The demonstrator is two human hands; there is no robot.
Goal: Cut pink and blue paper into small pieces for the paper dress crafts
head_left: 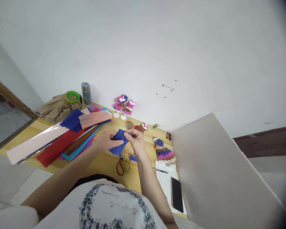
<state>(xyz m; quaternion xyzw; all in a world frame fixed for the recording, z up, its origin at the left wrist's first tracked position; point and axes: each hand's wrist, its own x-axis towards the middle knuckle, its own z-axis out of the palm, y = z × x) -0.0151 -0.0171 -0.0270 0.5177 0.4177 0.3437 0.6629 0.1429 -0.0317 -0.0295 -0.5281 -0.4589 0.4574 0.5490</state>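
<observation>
A folded piece of dark blue crepe paper [118, 147] is held between both hands above the table. My left hand [106, 141] grips its left side, thumb lying across the front. At its upper right edge, my right hand [136, 140] pinches the paper between thumb and fingers. Just below the paper lie scissors [123, 166] with one red and one yellow handle. A small mannequin form [143, 127] in brown and red stands behind my right hand. Part of a small blue and peach piece [133, 158] shows beside my right wrist.
Crepe paper strips in several colours [62, 140] cover the table's left side. A flask [86, 93], green tape roll [72, 96] and dressed mannequins [124, 105] stand at the back. Right are a ruffled dress [164, 151], written sheet [164, 179], phone [177, 194] and upright panel [219, 171].
</observation>
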